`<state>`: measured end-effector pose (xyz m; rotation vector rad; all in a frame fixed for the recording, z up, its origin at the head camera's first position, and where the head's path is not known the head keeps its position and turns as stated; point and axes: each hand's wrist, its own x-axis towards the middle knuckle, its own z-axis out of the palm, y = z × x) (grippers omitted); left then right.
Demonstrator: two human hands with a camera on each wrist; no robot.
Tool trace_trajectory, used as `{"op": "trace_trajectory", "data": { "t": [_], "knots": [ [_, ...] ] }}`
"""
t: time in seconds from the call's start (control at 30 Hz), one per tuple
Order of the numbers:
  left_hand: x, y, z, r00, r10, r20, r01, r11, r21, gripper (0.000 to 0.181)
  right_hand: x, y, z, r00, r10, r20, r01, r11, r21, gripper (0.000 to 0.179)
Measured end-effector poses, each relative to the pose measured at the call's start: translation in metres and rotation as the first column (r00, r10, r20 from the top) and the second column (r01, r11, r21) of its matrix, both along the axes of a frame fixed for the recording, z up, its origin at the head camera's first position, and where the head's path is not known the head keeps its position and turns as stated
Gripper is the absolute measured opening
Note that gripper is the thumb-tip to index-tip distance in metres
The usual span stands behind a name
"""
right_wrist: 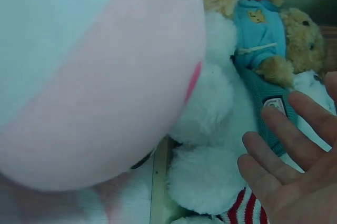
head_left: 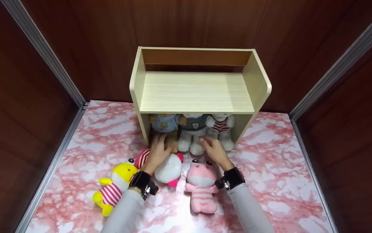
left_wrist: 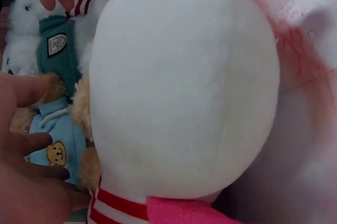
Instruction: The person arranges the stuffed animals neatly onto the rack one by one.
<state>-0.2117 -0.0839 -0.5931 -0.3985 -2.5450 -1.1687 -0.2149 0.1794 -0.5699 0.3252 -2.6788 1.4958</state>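
Observation:
Three plush toys sit side by side in the shelf's lower compartment: a brown bear in a light-blue hoodie (head_left: 164,123), a white one in a dark sweater (head_left: 195,124) and a white one in a striped top (head_left: 220,126). My left hand (head_left: 158,152) reaches to the brown bear's legs, fingers spread. At the white toys' legs is my right hand (head_left: 215,149), its fingers extended and apart in the right wrist view. A white-headed plush toy (left_wrist: 184,87) lies under the left wrist. Beside the right wrist lies a pink frog plush (head_left: 202,191).
The pale wooden shelf (head_left: 198,94) has side walls and an upper board. A yellow frog plush (head_left: 118,184) lies left of the left forearm on the pink marbled surface (head_left: 263,181). Dark wood panels (head_left: 198,24) enclose the back and sides.

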Motion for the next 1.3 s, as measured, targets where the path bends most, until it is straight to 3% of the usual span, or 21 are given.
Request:
{"op": "trace_trajectory", "data": {
  "t": [0.1,0.33,0.53,0.63,0.87,1.0,1.13,1.3],
  "knots": [
    [0.008,0.001,0.003,1.000,-0.011,0.005,0.011,1.000,0.002,0.048,0.004,0.000,-0.002,1.000,0.007,0.002,-0.007,1.000,0.013,0.030],
    [0.029,0.007,0.013,0.991,-0.043,0.128,0.044,0.999,-0.009,0.041,0.020,0.004,-0.011,1.000,0.030,-0.005,-0.030,0.999,0.024,0.031],
    [0.038,0.009,0.018,0.985,-0.076,0.152,0.078,0.997,-0.001,0.039,0.035,0.014,-0.022,0.997,0.029,-0.073,-0.027,0.999,0.032,0.026],
    [0.040,0.011,0.016,0.982,-0.092,0.163,0.093,0.996,0.001,0.041,0.042,0.020,-0.025,0.998,0.010,-0.064,-0.007,0.999,0.032,0.024],
    [0.052,0.016,0.015,0.982,-0.101,0.161,0.095,0.994,0.046,0.041,0.055,0.032,-0.030,1.000,-0.003,0.012,0.003,1.000,0.018,0.030],
    [0.057,0.018,0.011,0.985,-0.121,0.126,0.115,0.992,0.047,0.040,0.063,0.035,-0.033,0.998,0.027,0.063,-0.028,0.999,0.018,0.035],
    [0.060,0.018,0.007,0.987,-0.131,0.091,0.127,0.991,0.051,0.037,0.070,0.038,-0.038,0.985,0.082,0.154,-0.083,0.997,0.000,0.052],
    [0.065,0.018,0.004,0.977,-0.131,0.166,0.122,0.990,0.068,0.037,0.076,0.038,-0.043,0.967,0.116,0.225,-0.117,0.993,-0.007,0.072]
  ]
}}
